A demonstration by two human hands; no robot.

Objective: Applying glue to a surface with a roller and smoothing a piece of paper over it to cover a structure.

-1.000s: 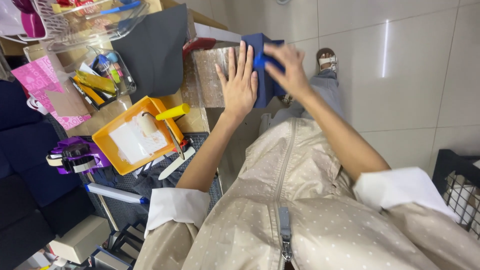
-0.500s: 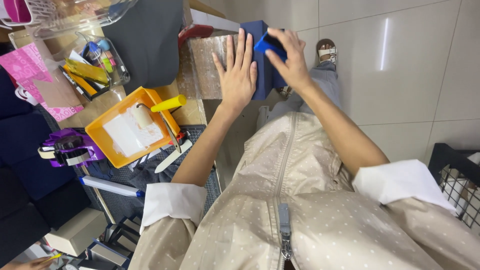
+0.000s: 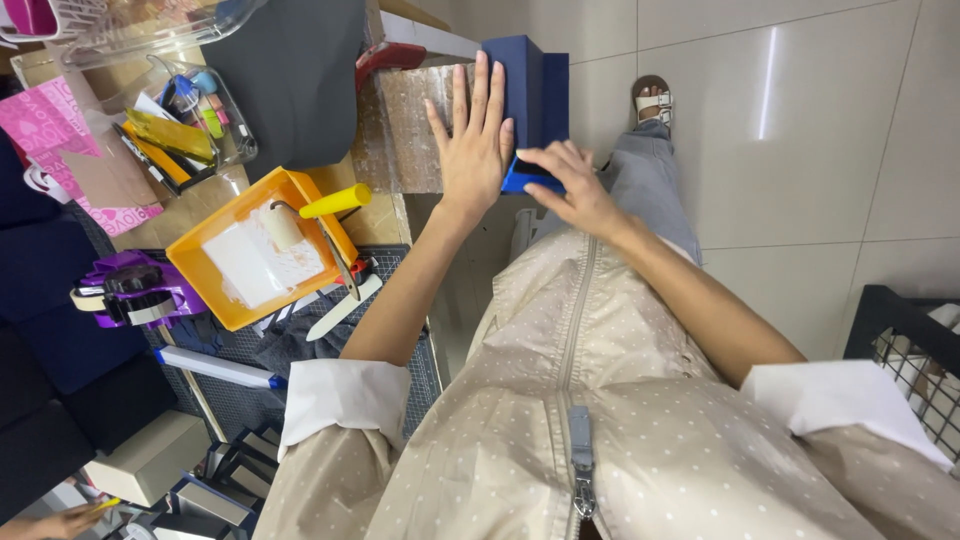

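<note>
The left hand [image 3: 478,140] is extended forward on a nearly straight arm, palm flat, fingers spread wide and pointing away from the body. It presses against the broad face of the dark blue box [image 3: 525,90], which stands at the edge of the surface [image 3: 400,140]. The right hand [image 3: 568,188] reaches in from the right with a bent wrist; its fingers are curled narrow, pinching a lighter blue corner flap [image 3: 528,178] at the near end of the box.

The box's long axis runs away from the person, its far end pointing toward the top of the view. It sits just beside a brown patterned sheet on the surface.

Farther left lie an orange tray [image 3: 215,300] holding a yellow-handled roller [image 3: 318,208], and a purple tape dispenser [image 3: 135,290].
</note>
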